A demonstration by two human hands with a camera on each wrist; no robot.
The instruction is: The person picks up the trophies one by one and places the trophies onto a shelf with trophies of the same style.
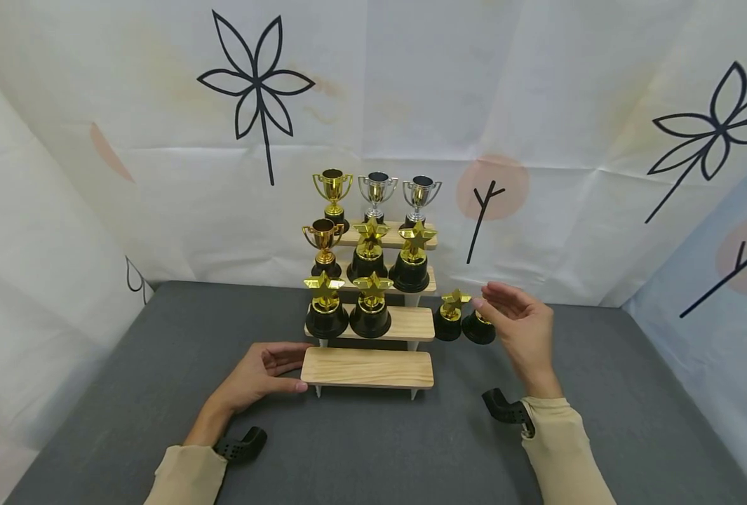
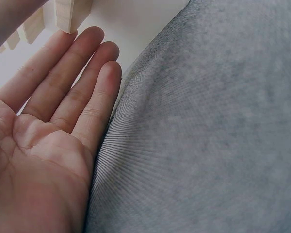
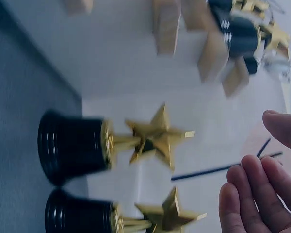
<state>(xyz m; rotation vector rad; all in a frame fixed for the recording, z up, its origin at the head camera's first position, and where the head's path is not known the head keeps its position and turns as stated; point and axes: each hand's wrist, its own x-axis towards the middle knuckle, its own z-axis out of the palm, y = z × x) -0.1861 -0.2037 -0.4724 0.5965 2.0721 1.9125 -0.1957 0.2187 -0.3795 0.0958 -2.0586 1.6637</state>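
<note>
Grey tabletop point(image 1: 127, 365): loose-fingered right hand point(image 1: 520, 330) hovers beside two star trophies point(image 1: 452, 315); flat left hand point(image 1: 256, 375) touches the wooden riser point(image 1: 368, 367).

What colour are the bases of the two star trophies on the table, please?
Black bases, clearest in the right wrist view.

Two bare hands, left hand point(image 1: 256, 375) and right hand point(image 1: 525, 330), emerge from beige long sleeves point(image 1: 562, 449) with snug cuffs. A black, ribbed camera mount point(image 1: 506, 408) sits at each wrist.
</note>
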